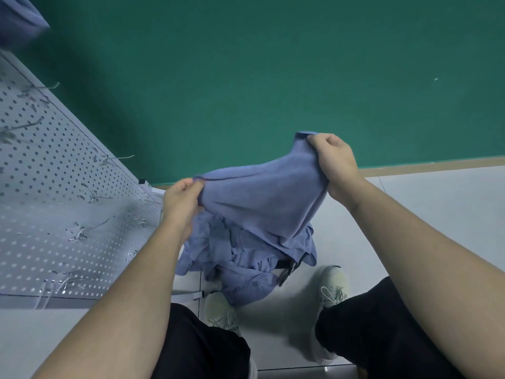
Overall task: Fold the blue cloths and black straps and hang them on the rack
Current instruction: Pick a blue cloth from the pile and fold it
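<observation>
I hold a blue cloth [262,195] stretched between both hands above the floor. My left hand [181,203] pinches its left corner and my right hand [334,162] grips its upper right corner. The cloth hangs down in a loose fold. Beneath it a heap of more blue cloths [240,263] lies on the floor, with a black strap [289,266] poking out at its right side. The pegboard rack [54,187] with metal hooks stands on the left.
A blue cloth [19,20] hangs at the rack's top left corner. A green wall [273,64] rises behind the heap. My feet in white shoes [332,288] stand on the pale tiled floor [437,214] close to the heap.
</observation>
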